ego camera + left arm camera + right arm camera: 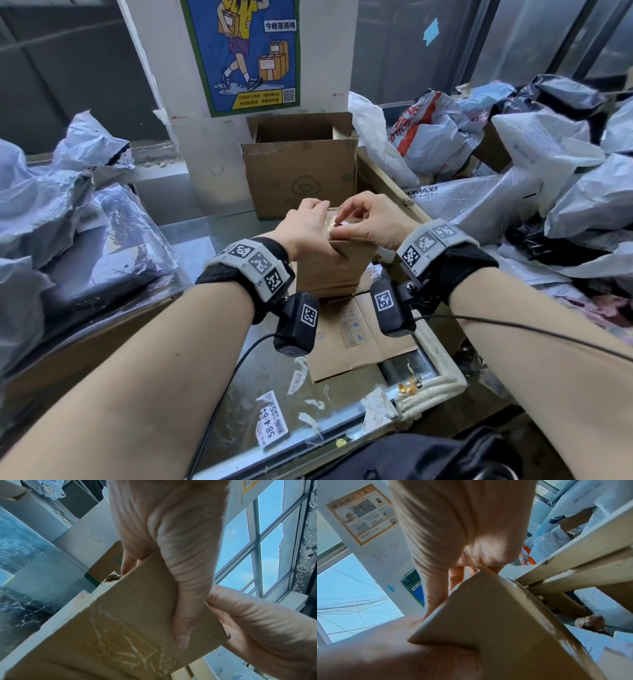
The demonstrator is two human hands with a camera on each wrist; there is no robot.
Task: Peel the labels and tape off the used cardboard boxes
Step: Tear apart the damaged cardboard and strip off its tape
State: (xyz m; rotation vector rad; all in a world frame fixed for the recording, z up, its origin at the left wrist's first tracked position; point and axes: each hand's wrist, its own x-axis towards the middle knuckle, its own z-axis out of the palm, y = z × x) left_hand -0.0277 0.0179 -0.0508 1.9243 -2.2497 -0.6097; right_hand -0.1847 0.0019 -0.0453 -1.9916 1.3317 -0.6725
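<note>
So, small tall brown cardboard box [337,265] standing upright mid-worktop, on top of a flattened brown cardboard sheet [356,337]. Scuffed pale tape residue [130,654] smeared over one side, plus a torn top corner seen from the left wrist view. Left hand [308,233] wrapped around the box's upper left edge, thumb pressed flat down the near face, fingers [126,564] curled over the far side. Right hand [368,221] right at the top rim, fingertips pinched together on a little white scrap of label [342,223]; can't tell how much of it is lifted. Both hands touching each other up there.

Just behind, bigger open brown cardboard box [301,171] with a faint green logo, pushed against a white pillar [164,85] carrying a blue cartoon courier poster [241,51]. Glass worktop [205,233] littered with torn white label scraps [270,419] near the front edge. Grey plastic mailer bags [51,205] heaped on the left, more grey and white ones [548,154] piled on the right. Black wrist cameras with marker bands strapped on both arms.
</note>
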